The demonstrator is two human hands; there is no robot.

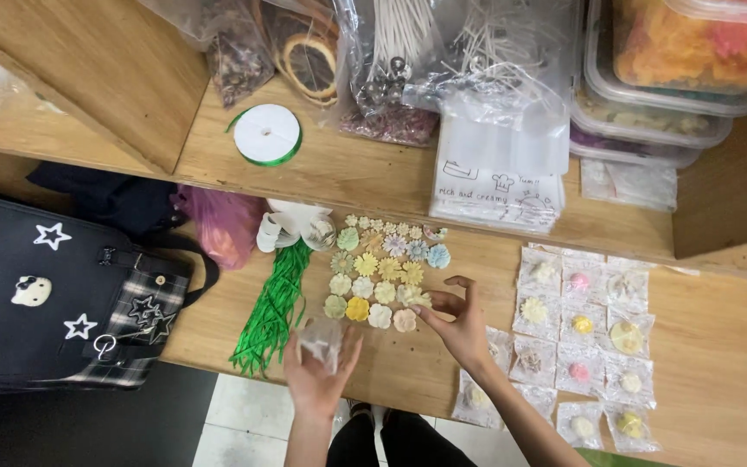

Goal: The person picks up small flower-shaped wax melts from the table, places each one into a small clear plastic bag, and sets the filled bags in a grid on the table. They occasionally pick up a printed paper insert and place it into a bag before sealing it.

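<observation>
Hands work over a wooden table (719,346) covered with little flower shapes. The left hand (317,372) is palm up, fingers curled around a small clear bag (322,339), holding it just off the table edge. The right hand (458,322) reaches to the loose flowers (382,268), which lie in rows in the middle of the table. Its thumb and finger pinch a pale yellow flower (414,297) at the right side of the rows. Green ribbon strips (274,311) lie just left of the flowers. Flowers already in small clear bags (581,333) lie in rows to the right. A black bag with white stars (54,294) sits far left. A green ribbon roll (267,134) sits on the shelf above.
</observation>
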